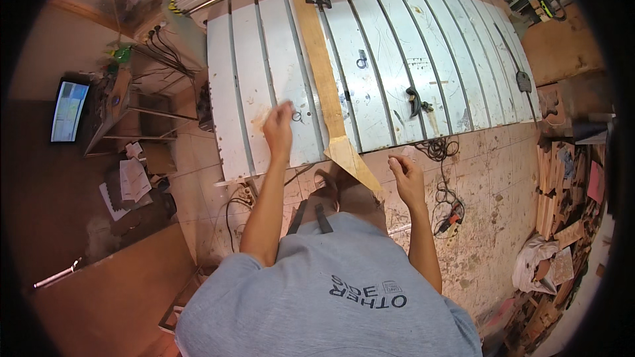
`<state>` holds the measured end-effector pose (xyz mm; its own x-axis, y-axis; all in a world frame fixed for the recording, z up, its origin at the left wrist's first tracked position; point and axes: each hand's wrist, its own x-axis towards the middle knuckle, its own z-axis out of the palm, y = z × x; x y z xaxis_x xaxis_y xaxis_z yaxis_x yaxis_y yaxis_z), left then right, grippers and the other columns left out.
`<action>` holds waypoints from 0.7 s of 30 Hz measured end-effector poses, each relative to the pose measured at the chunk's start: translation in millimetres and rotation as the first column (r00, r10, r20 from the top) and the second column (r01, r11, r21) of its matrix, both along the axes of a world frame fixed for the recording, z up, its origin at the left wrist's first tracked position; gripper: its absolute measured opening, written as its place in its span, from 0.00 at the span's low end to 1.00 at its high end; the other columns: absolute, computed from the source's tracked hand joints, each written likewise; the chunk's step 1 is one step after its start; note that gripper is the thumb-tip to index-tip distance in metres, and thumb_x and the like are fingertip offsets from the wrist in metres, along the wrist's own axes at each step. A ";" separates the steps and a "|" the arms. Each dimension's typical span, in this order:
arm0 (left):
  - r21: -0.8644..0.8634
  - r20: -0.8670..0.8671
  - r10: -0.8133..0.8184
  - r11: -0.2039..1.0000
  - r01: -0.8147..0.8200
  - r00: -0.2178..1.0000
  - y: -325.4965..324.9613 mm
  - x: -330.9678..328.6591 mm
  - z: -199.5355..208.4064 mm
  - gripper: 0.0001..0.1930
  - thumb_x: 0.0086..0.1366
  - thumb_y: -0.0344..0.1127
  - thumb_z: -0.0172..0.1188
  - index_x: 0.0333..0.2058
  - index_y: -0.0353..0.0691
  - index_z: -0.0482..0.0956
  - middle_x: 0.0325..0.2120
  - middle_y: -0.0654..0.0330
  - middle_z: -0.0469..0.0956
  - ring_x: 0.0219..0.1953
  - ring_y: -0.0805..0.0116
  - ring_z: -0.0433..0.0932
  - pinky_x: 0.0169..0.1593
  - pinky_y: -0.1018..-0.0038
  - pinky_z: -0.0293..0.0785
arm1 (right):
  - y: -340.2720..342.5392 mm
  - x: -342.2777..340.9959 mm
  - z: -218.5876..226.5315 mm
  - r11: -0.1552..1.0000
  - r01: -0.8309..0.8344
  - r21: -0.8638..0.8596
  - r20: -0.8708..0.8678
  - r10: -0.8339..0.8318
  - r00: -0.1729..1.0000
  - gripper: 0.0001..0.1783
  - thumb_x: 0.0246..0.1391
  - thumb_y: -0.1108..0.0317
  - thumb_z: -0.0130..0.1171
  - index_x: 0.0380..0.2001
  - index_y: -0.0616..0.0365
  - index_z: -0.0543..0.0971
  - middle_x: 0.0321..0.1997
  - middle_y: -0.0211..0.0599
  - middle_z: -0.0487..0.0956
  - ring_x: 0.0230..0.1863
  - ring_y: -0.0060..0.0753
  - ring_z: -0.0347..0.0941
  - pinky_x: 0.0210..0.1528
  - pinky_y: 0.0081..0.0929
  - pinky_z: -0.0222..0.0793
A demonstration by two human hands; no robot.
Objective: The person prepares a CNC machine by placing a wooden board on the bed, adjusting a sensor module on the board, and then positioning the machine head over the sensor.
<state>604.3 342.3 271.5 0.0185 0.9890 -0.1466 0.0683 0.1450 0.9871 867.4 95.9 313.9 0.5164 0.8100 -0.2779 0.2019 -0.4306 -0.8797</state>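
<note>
One lit monitor [71, 111] stands at your far left, with loose papers [134, 180] lower down beside it. Next comes the left edge of the slotted white table [249, 39], and several bare slats lie between that edge and your left hand [280, 119]. This hand is over the tabletop, its fingers bent and blurred; you cannot tell whether they pinch anything. Just beside them is a small dark ring [297, 120].

To its right, the long wooden board [321, 73] runs from near the far edge to the near one, with a black clamp [319, 0] at its far end. At the near end, a pointed wooden piece [350, 162] juts past the table edge toward your legs.

Your right hand [408, 175] is off the near edge, apart from that point, with thumb and fingertips close together; whether they grip something cannot be told. Beyond it, a second black clamp [415, 102] sits on the slats, and on the floor lie a coiled cable [440, 149] and a red power tool [452, 218]. Wood offcuts [562, 192] crowd the far right, bounding the open floor.
</note>
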 end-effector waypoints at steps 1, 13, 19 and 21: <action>-0.006 -0.043 -0.008 1.000 0.008 0.999 -32.0 -4.3 2.7 0.15 0.77 0.35 0.58 0.51 0.29 0.83 0.45 0.55 0.86 0.45 0.70 0.83 0.52 0.74 0.79 | 0.4 0.1 0.8 0.999 -0.030 0.024 0.020 0.029 0.999 0.19 0.69 0.58 0.62 0.47 0.66 0.86 0.31 0.32 0.83 0.32 0.20 0.74 0.39 0.24 0.71; -0.310 0.174 -0.043 0.946 0.096 0.984 -187.4 -2.5 -8.2 0.19 0.78 0.45 0.57 0.52 0.33 0.82 0.42 0.55 0.86 0.38 0.72 0.84 0.42 0.76 0.81 | 13.5 15.8 11.8 0.945 -0.327 -0.026 -0.234 0.312 0.921 0.21 0.71 0.55 0.60 0.47 0.67 0.84 0.36 0.29 0.83 0.37 0.20 0.75 0.42 0.22 0.71; -0.309 0.094 0.092 0.949 -0.059 0.991 -177.0 21.0 3.2 0.21 0.79 0.46 0.54 0.59 0.34 0.76 0.48 0.54 0.84 0.42 0.69 0.84 0.47 0.73 0.81 | 26.4 61.4 9.4 0.876 -0.480 -0.038 0.018 0.481 0.876 0.24 0.68 0.51 0.60 0.48 0.65 0.85 0.34 0.43 0.86 0.35 0.31 0.81 0.42 0.32 0.76; -0.321 0.100 0.174 0.937 -0.134 0.980 -183.2 26.8 0.7 0.22 0.79 0.47 0.55 0.59 0.35 0.75 0.48 0.54 0.83 0.43 0.68 0.84 0.48 0.72 0.81 | 33.3 75.2 14.9 0.854 -0.518 -0.052 0.014 0.519 0.855 0.25 0.68 0.50 0.60 0.48 0.65 0.85 0.34 0.44 0.86 0.35 0.33 0.81 0.41 0.32 0.75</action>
